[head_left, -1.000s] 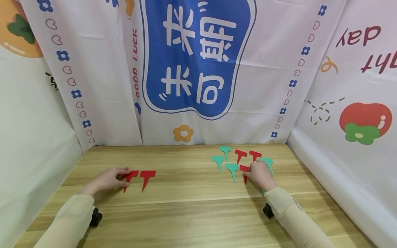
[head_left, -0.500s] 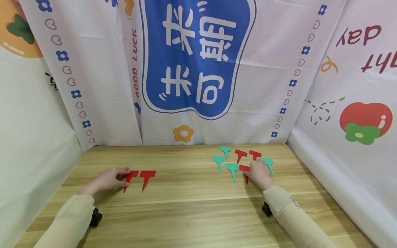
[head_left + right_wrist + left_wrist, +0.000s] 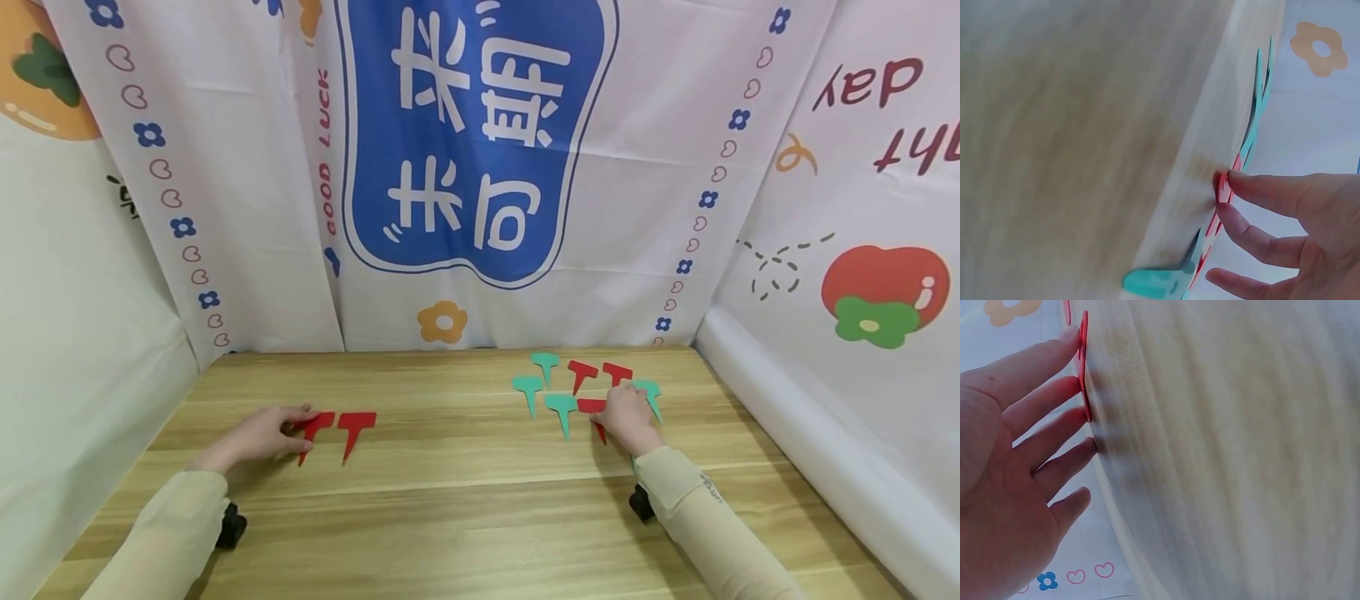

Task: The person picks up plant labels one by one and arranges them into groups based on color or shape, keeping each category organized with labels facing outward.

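Note:
My left hand [image 3: 258, 435] lies at the left, its fingers fairly straight and their tips touching a red T-shaped plant label [image 3: 322, 422] on the table. In the left wrist view that label [image 3: 1084, 369] appears edge-on against the fingertips. A second red label [image 3: 357, 423] lies just right of it. At the right, my right hand [image 3: 630, 418] pinches another red label [image 3: 591, 406] between thumb and forefinger; the right wrist view shows this label [image 3: 1224, 189] at the tips. A green label [image 3: 561, 405] lies close on its left.
Behind the right hand lie two red labels [image 3: 582, 372] and several green ones [image 3: 528, 385]; one green label [image 3: 649, 390] is partly covered by the hand. Another green label [image 3: 1154, 282] shows below in the right wrist view. Printed cloth [image 3: 255, 292] encloses the wooden table [image 3: 450, 517].
The red label at my right hand has turned slightly, its pointed stem swinging to the right, and its head sits a little closer to the green label. My left hand stays in place.

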### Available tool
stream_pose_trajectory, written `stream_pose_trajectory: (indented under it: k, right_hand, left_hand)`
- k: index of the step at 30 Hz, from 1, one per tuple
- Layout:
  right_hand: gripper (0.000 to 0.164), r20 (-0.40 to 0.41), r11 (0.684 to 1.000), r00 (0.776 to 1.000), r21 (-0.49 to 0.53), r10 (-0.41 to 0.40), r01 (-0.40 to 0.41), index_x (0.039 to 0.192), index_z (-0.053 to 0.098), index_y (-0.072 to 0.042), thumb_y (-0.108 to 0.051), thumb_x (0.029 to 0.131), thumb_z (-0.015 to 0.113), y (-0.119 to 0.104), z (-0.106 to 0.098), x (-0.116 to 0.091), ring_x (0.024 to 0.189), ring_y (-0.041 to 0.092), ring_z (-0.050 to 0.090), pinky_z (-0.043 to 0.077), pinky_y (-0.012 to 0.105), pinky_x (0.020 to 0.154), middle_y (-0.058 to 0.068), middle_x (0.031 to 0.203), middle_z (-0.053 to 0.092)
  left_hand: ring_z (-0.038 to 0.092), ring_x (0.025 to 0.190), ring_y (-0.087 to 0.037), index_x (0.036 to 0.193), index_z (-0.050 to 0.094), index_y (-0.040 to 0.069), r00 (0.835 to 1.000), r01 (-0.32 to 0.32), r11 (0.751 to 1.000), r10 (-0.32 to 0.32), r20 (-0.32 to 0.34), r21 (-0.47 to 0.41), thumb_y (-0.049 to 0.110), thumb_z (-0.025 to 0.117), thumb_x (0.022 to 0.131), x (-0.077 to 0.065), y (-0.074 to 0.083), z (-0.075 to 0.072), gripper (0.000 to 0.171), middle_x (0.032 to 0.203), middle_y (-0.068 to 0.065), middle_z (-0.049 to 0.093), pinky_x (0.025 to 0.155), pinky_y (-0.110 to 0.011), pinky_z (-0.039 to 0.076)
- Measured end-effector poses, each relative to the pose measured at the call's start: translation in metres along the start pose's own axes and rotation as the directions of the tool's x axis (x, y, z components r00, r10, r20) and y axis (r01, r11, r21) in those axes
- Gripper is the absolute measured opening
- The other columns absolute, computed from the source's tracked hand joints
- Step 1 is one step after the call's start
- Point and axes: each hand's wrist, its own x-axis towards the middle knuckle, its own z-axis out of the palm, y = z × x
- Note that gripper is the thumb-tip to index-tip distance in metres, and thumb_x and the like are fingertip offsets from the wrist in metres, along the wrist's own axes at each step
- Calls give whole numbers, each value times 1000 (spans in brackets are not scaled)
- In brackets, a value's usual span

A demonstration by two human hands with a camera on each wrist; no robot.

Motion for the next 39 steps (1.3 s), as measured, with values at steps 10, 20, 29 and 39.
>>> stream_pose_trajectory:
  k: [10,20,29,39]
  right_hand:
    - [38,56,996,997,69,58,-61,69,62,2,-32,78,76,0,-3,3,105,51,48,50,54,76,31,99,57]
    - [43,104,992,989,58,109,-115,76,61,1,-38,74,79,-1,-6,3,101,46,46,47,57,81,29,102,55]
    - [49,153,993,982,27,113,-119,93,64,4,-38,71,79,2,-13,1,102,45,49,51,51,75,29,103,58]
    - [50,206,981,968,99,144,-167,105,62,6,-29,74,78,2,-12,4,112,52,44,46,61,81,32,113,56]
  left_hand:
    - [33,129,-54,132,55,2,1000,4,1000,-4,0,16,38,73,81,0,2,-1,65,143,-23,42,99,-67,32]
    - [33,130,-53,132,55,2,1000,-1,1000,1,1,8,37,73,81,-1,3,-1,64,143,-24,42,99,-66,33]
    - [31,130,-54,132,54,1,1000,4,1000,-4,12,-11,37,73,81,-2,5,-2,65,144,-25,40,100,-66,31]
    - [33,129,-53,131,55,0,1000,-5,1000,5,-3,5,36,73,81,0,2,0,64,143,-24,42,100,-66,32]
